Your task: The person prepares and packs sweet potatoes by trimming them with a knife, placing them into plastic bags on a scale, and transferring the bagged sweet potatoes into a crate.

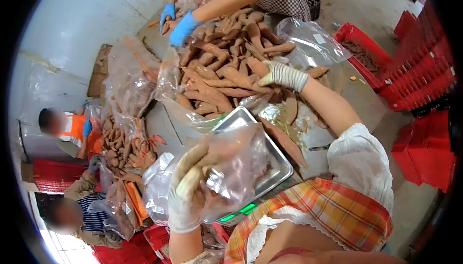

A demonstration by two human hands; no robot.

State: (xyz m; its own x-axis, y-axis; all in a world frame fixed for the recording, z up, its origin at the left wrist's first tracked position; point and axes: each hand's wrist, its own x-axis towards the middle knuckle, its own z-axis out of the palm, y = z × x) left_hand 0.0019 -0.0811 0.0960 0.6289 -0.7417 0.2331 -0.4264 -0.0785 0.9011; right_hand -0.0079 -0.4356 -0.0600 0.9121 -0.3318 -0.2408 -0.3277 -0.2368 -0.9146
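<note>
Single head view: my camera faces forward and down, wide; left hand [187, 189] close, right hand [285, 76] farther, red crates [427, 73] beyond.

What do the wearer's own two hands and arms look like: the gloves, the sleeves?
The left hand wears a whitish glove with yellowish fingers and a plain knitted cuff. The right hand wears a pale glove with yellowish fingertips and a grey-striped cuff. A loose white sleeve covers the upper right arm; little of the left sleeve shows.

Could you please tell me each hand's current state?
Left hand: closed, holding a clear plastic bag.
Right hand: on long brown root vegetables; grip cannot be told.
</note>
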